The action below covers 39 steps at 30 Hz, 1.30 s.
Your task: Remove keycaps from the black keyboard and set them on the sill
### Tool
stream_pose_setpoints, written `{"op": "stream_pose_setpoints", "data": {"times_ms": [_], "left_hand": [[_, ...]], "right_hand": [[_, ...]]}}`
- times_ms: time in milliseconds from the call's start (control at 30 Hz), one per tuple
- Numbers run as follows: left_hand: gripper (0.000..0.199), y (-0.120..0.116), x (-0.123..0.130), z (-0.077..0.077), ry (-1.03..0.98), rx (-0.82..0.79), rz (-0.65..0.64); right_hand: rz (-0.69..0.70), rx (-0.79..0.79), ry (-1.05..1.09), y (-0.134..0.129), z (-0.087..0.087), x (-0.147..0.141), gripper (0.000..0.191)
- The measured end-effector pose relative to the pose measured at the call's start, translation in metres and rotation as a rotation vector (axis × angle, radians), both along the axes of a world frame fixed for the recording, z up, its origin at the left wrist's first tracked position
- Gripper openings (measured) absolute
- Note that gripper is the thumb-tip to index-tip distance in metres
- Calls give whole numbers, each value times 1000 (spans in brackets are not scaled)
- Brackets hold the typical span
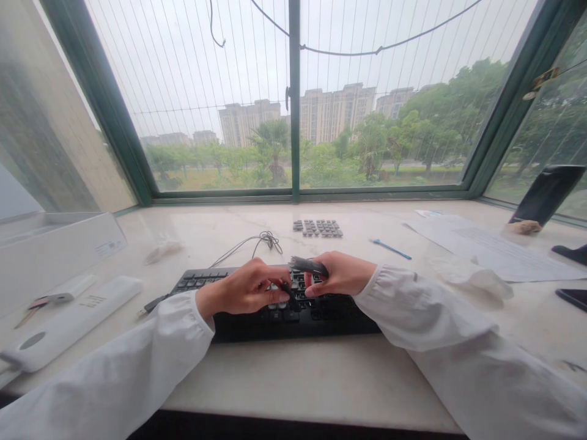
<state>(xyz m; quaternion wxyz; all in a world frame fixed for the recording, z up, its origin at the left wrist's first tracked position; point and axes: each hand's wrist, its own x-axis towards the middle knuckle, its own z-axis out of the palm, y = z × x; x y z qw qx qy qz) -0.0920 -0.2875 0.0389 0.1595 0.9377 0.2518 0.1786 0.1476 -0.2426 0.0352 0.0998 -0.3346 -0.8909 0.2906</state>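
Observation:
A black keyboard lies under both hands. Its left part still carries keys, while bare sockets show in its middle and right part. My left hand is closed on a slim black tool pointing down at the keys; its exact kind is unclear. My right hand grips a dark brush-like tool with its fringed end to the left, just above the keyboard. Behind the keyboard, loose keycaps are laid out in rows on the white counter.
A coiled cable lies behind the keyboard, its USB plug at left. Further left are a power strip and white box. To the right: blue stick, crumpled tissue, paper sheet, propped phone.

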Motion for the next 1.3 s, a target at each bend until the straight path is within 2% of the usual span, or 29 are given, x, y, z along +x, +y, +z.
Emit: {"op": "stream_pose_setpoints", "data": {"times_ms": [233, 533, 700, 933, 1133, 1300], "left_hand": [[20, -1, 0, -1, 19, 29, -46], [19, -6, 4, 1, 38, 77, -77], [17, -7, 4, 0, 28, 127, -97], [19, -8, 3, -3, 2, 170, -136], [20, -8, 4, -3, 33, 175, -133], [19, -8, 4, -4, 21, 187, -130]], "right_hand": [[-18, -27, -6, -1, -5, -3, 23], [-14, -205, 66, -8, -6, -12, 14], [-109, -261, 29, -10, -8, -18, 17], [-149, -350, -21, -13, -5, -23, 18], [-241, -420, -79, -14, -8, -27, 15], [-268, -517, -57, -18, -6, -29, 21]]}}
